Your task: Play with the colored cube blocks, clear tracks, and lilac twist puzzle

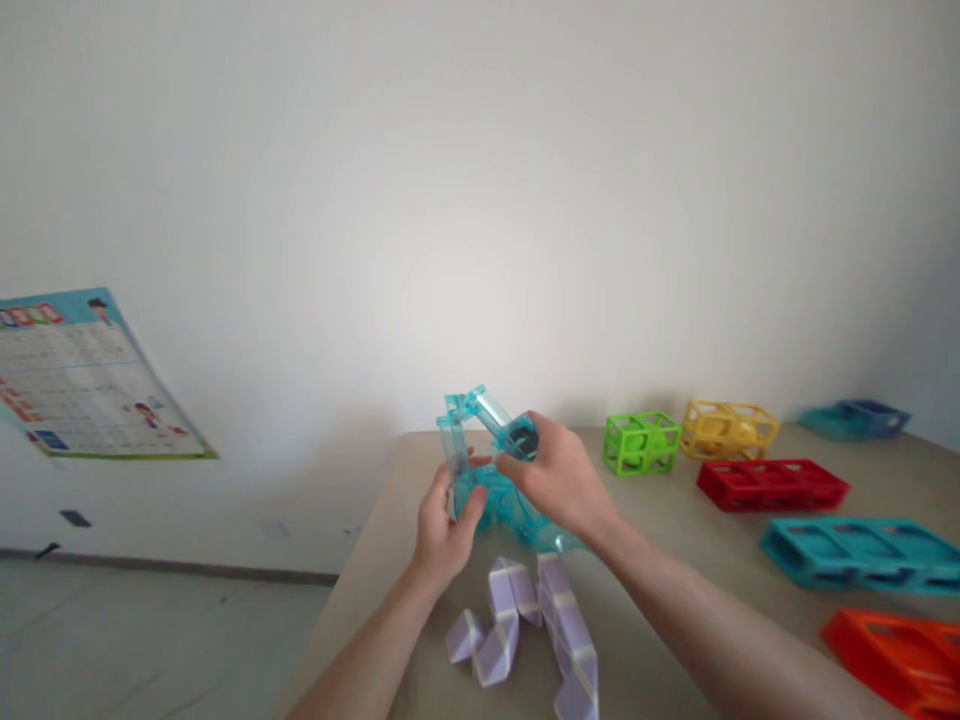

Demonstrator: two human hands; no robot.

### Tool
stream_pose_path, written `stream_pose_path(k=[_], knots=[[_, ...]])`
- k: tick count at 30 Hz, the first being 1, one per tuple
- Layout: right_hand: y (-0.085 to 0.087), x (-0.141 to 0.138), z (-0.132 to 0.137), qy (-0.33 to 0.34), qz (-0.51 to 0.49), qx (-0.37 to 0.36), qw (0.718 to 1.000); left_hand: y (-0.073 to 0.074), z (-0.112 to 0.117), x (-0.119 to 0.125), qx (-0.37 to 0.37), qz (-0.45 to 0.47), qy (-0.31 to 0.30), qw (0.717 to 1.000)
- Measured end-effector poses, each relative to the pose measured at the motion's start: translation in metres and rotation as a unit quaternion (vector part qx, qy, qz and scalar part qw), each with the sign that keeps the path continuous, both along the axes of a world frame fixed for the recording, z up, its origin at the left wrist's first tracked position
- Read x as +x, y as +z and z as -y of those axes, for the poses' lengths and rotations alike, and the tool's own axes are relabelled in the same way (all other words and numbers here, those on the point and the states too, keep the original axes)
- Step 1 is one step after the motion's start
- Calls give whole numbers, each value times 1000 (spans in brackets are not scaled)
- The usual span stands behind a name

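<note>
Both hands are on a clear teal plastic toy (486, 405) made of joined see-through segments, held just above the table. My left hand (442, 530) grips its upright left segment between thumb and fingers. My right hand (559, 470) pinches the end of the slanted upper segment, beside a dark round part (523, 437). More clear teal pieces (517, 510) show below and between my hands; whether they are joined to the held part I cannot tell. A lilac folding snake puzzle (566, 620) with pale edges lies bent on the table nearer to me.
To the right on the table (660, 560) stand open-frame blocks: green (642, 443), yellow (729, 430), red (772, 485), teal (862, 553) and orange (900, 655). Blue pieces (874, 417) lie at the far right. A white wall (480, 200) rises behind; a poster (90, 380) hangs left.
</note>
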State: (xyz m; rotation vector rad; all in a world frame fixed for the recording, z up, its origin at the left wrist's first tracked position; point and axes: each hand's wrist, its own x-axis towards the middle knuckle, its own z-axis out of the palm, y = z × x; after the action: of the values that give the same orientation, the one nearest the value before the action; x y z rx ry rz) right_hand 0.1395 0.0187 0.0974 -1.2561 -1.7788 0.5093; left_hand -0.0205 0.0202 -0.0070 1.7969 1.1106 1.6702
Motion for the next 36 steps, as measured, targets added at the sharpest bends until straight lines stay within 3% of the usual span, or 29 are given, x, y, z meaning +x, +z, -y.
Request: stream_pose_path(k=[4,9,16,22,28,32,36], knots=[[-4,2,-2,15,-25,-7,1000,3,0,4,-11,19,0,1000],[3,9,-1,18,-1,26,1000,5,4,8,-15,19,-14,1000],[20,11,16,55,-73,47,995,5,0,5,61,122,5,991],[22,14,18,33,126,70,989,13,2,7,83,116,44,989],[10,17,8,12,348,105,931,16,5,5,109,135,81,982],[-2,12,3,40,377,94,920,14,9,3,127,122,104,979],[-7,5,3,74,342,56,935,14,12,3,127,96,132,978]])
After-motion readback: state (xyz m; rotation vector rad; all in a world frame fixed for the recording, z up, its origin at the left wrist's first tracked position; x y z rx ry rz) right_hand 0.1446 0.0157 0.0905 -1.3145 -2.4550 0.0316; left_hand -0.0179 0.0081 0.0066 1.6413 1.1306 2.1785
